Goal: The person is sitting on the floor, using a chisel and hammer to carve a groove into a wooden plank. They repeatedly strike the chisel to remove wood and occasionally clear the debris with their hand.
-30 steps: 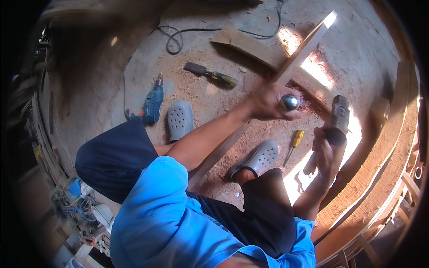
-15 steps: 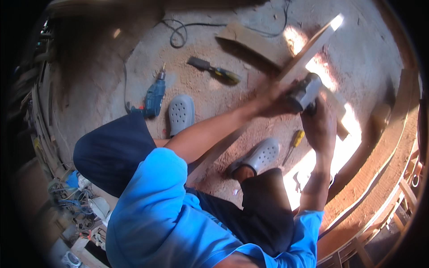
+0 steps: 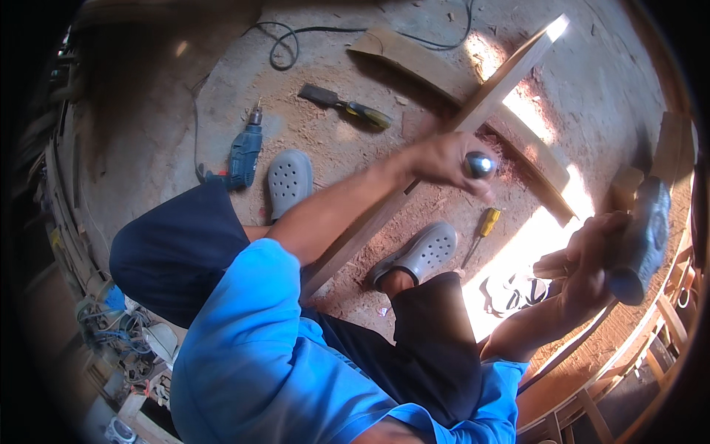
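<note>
My left hand (image 3: 447, 159) is closed around an upright chisel (image 3: 480, 165); only its round, shiny metal cap shows, and its blade is hidden beneath the hand. Under that hand a long narrow board (image 3: 506, 80) runs diagonally from my legs to the upper right, with a dark slot cut in it near my wrist. The board rests across a thicker timber (image 3: 414, 63). Off to the right, my right hand (image 3: 588, 259) grips a hammer (image 3: 642, 240), its dark metal head raised apart from the chisel.
A blue corded drill (image 3: 244, 153) and a wide chisel with a yellow-black handle (image 3: 347, 107) lie on the dusty floor. A yellow-handled screwdriver (image 3: 485, 226) lies beside my grey clog (image 3: 429, 250). Large timbers (image 3: 629, 325) line the right side; tangled wires (image 3: 122, 325) lie at left.
The hammer has swung away from my left hand, out to the right with my right hand. The chisel's metal cap, hidden before behind the hammer, now shows. The view has shifted slightly.
</note>
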Action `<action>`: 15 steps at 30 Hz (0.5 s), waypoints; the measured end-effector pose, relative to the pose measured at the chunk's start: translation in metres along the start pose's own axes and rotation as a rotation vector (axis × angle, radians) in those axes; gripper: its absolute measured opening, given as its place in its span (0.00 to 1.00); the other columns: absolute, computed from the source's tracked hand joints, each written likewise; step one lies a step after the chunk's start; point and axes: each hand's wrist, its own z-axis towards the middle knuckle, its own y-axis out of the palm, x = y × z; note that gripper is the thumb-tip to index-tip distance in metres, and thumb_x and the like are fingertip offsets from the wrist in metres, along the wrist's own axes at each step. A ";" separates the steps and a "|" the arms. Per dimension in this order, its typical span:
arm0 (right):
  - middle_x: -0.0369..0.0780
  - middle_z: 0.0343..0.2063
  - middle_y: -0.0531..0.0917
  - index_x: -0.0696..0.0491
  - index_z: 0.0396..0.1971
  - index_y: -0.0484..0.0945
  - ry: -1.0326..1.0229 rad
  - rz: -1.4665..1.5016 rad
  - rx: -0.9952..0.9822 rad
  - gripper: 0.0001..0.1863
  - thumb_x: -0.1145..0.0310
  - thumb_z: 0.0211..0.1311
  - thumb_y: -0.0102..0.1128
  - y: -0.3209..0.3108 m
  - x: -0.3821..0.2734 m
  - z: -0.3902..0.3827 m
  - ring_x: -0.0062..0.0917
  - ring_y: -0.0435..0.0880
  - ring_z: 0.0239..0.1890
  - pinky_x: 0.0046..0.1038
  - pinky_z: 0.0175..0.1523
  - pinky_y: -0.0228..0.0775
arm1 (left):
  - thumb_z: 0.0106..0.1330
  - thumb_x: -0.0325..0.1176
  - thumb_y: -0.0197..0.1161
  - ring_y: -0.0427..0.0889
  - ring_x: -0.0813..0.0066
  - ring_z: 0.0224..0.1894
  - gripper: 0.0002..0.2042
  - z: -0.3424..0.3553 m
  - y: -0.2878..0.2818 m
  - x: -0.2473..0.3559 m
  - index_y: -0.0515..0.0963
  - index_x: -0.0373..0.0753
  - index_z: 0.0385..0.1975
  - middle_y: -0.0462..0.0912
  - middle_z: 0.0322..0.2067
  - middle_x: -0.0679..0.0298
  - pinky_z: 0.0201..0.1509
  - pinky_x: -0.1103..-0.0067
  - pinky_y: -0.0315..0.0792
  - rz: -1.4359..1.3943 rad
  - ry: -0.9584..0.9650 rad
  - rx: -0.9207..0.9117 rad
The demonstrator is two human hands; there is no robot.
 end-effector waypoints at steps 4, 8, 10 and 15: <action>0.37 0.24 0.78 0.71 0.63 0.68 0.064 -0.068 -0.005 0.32 0.73 0.57 0.58 0.008 -0.020 0.004 0.12 0.70 0.16 0.12 0.25 0.63 | 0.61 0.40 0.77 0.73 0.87 0.22 0.14 0.018 -0.005 0.003 0.76 0.46 0.22 0.77 0.22 0.74 0.24 0.85 0.66 -0.150 -0.055 0.065; 0.36 0.19 0.75 0.70 0.61 0.70 0.085 -0.194 -0.043 0.31 0.71 0.58 0.57 0.015 -0.023 0.001 0.13 0.69 0.13 0.12 0.25 0.65 | 0.61 0.34 0.78 0.75 0.88 0.28 0.12 0.003 0.009 -0.001 0.77 0.44 0.25 0.78 0.24 0.75 0.30 0.84 0.70 0.029 0.044 0.296; 0.37 0.18 0.75 0.69 0.57 0.71 0.102 -0.203 0.001 0.28 0.70 0.57 0.58 0.013 -0.023 0.000 0.14 0.69 0.13 0.12 0.26 0.67 | 0.60 0.33 0.79 0.76 0.88 0.29 0.13 -0.007 0.009 -0.003 0.77 0.43 0.25 0.78 0.24 0.76 0.33 0.84 0.71 -0.033 0.070 0.283; 0.38 0.20 0.78 0.65 0.46 0.76 -0.072 -0.168 -0.032 0.18 0.73 0.56 0.64 0.019 -0.023 0.001 0.19 0.75 0.17 0.17 0.31 0.72 | 0.59 0.32 0.79 0.77 0.88 0.32 0.13 -0.012 0.001 -0.008 0.77 0.41 0.29 0.79 0.28 0.76 0.38 0.83 0.73 -0.021 0.056 0.201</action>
